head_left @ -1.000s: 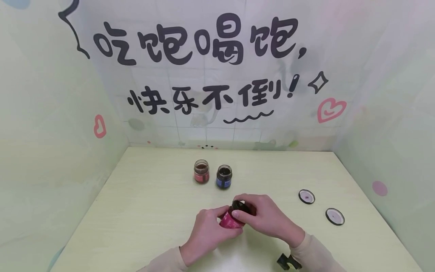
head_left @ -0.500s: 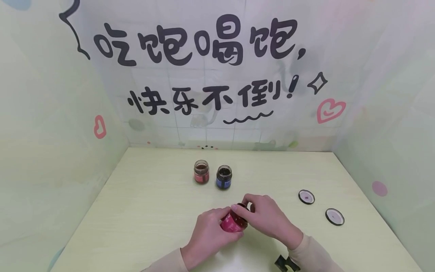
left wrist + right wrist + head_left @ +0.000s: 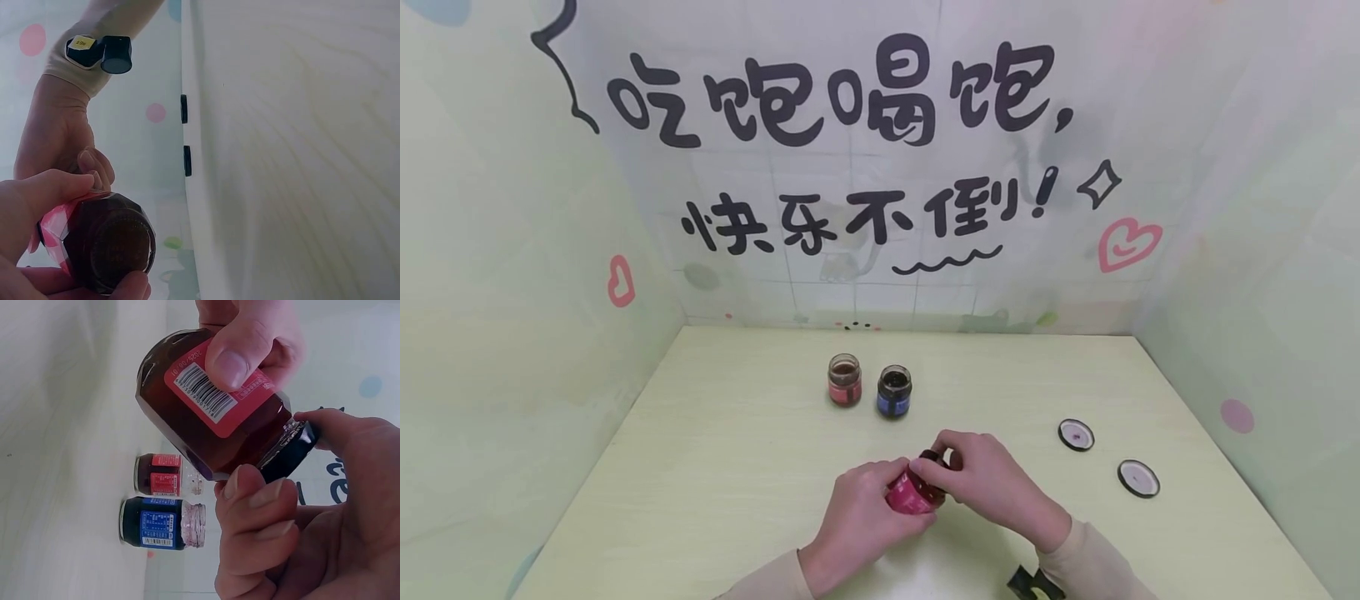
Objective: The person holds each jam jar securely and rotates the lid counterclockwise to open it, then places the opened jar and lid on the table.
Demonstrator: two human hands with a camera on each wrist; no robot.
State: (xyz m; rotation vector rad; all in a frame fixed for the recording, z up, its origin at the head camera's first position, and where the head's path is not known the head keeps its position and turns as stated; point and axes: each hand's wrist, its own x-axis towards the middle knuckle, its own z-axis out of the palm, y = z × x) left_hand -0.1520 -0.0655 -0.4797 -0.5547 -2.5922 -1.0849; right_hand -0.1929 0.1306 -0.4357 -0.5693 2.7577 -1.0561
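Note:
My left hand [image 3: 868, 517] grips a faceted glass jar [image 3: 913, 493] by its body, over a pink-red label. The jar is tilted, held above the table, and dark red-brown inside. At its mouth my right hand [image 3: 992, 483] pinches the black lid [image 3: 290, 453] between thumb and fingers. Part of the glass neck shows beside the lid in the right wrist view; how firmly the lid sits, I cannot tell. The left wrist view looks onto the jar's round base [image 3: 122, 247].
Two lidless jars stand behind the hands, one red-labelled [image 3: 845, 390] and one blue-labelled [image 3: 894, 402]. To the right, two lids [image 3: 1077, 435] lie with their white insides up on the pale table [image 3: 715, 467]. Printed walls enclose the back and sides.
My right thumb has shifted up and across the lid, and the fingers have changed their place around it. The jar has turned slightly in my left hand. Both standing jars stay put.

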